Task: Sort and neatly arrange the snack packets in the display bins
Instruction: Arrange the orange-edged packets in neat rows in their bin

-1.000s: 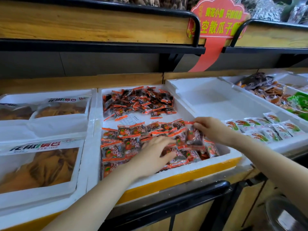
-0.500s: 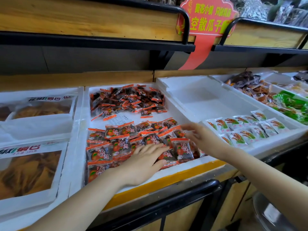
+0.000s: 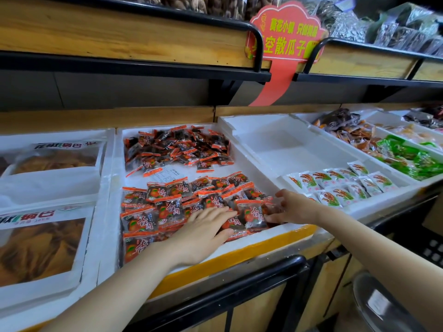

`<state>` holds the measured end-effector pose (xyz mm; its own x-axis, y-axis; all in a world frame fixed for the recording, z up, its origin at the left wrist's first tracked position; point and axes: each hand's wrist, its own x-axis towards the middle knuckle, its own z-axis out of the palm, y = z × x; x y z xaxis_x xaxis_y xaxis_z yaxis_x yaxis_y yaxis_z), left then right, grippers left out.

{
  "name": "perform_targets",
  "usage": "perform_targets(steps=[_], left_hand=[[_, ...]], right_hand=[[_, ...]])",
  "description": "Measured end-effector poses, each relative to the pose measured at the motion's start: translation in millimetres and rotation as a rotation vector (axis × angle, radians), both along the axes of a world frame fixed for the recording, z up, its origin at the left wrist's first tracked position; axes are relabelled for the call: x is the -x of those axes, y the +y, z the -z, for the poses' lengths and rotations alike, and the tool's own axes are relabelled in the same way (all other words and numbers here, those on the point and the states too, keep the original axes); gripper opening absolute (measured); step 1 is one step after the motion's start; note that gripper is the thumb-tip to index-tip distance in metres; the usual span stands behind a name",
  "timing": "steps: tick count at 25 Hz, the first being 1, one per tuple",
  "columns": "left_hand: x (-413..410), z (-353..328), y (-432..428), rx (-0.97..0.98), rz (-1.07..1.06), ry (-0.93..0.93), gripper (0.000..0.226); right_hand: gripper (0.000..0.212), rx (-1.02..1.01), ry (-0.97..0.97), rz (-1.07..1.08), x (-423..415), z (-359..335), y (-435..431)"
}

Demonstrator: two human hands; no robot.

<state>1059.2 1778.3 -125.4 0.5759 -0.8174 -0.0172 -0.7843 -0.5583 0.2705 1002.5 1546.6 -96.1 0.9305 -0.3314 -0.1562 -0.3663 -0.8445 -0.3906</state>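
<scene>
The packet (image 3: 251,214) lifted a second ago now lies in the front row of orange snack packets (image 3: 165,212) in the middle foam bin (image 3: 263,232) (darker packets (image 3: 177,147) heaped at its back). The left hand (image 3: 203,232) presses flat on the row with straight fingers; the right hand (image 3: 294,209) touches the row's right end, grip unclear.

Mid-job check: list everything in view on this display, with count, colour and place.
near packets: many, orange and clear, front of middle bin
far packets: heap, darker, back of middle bin
paper slip: one, white, between them
middle bin: one, white foam, centre
bare bin: one, white foam, right of it
white packets: over a dozen, orange-green print, front right
green packets: heap, far right
brown packets: heap, behind the green
large bags: two, brown contents, left
red sign: one, upper shelf
left hand: flat on near packets
right hand: at their right edge
</scene>
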Motion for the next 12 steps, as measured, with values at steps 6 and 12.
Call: perform_targets(steps=[6, 12], left_hand=[[0.0, -0.1, 1.0, 0.029, 0.000, -0.004, 0.050], [3.5, -4.2, 7.1, 0.066, 0.007, -0.022, 0.051]], right_hand=[[0.071, -0.017, -0.044, 0.114, 4.3, -7.7, -0.6], [0.075, -0.162, -0.320, 0.139, 15.3, -28.4, 20.3]])
